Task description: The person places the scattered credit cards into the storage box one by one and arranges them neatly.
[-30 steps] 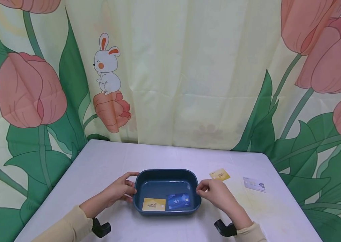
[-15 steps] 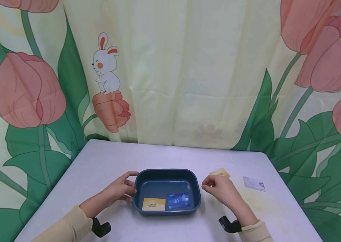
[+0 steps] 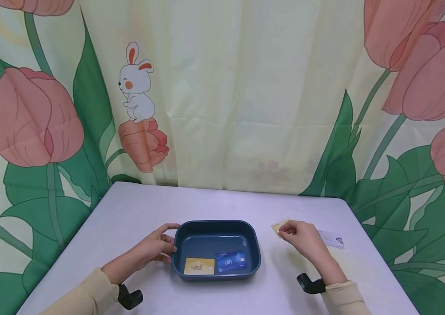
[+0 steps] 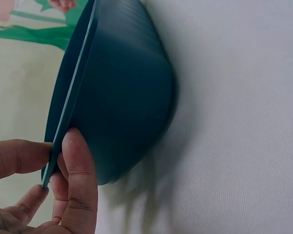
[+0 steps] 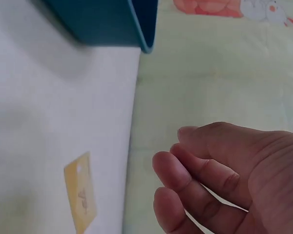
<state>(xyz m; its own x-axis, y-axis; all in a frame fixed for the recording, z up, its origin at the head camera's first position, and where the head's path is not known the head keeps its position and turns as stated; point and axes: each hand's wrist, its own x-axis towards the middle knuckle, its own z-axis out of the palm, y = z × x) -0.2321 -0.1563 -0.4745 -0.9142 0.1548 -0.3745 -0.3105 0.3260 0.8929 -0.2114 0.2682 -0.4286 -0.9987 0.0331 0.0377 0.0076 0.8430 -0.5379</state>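
My left hand [image 3: 149, 250] pinches the left rim of a dark blue rectangular tub [image 4: 122, 92], with fingers on both sides of the rim in the left wrist view. Inside the tub, a gold card [image 3: 199, 266] and a blue VIP card [image 3: 231, 261] lie side by side along the near wall. To the right of the tub, my right hand [image 3: 304, 239] hovers over the table, its fingers loosely bent and holding nothing. Partly behind it in the head view is another gold card [image 5: 81, 192], which lies flat on the table.
A pale silver card [image 3: 333, 240] lies farther right, its left part covered by my right hand. The table [image 3: 147, 205] has a white cover. Behind its far edge hangs a curtain [image 3: 206, 109] printed with tulips and a rabbit.
My right hand has moved away from the tub's right rim, rightward to the gold card on the table. My left hand keeps its hold, and the tub stays in place.
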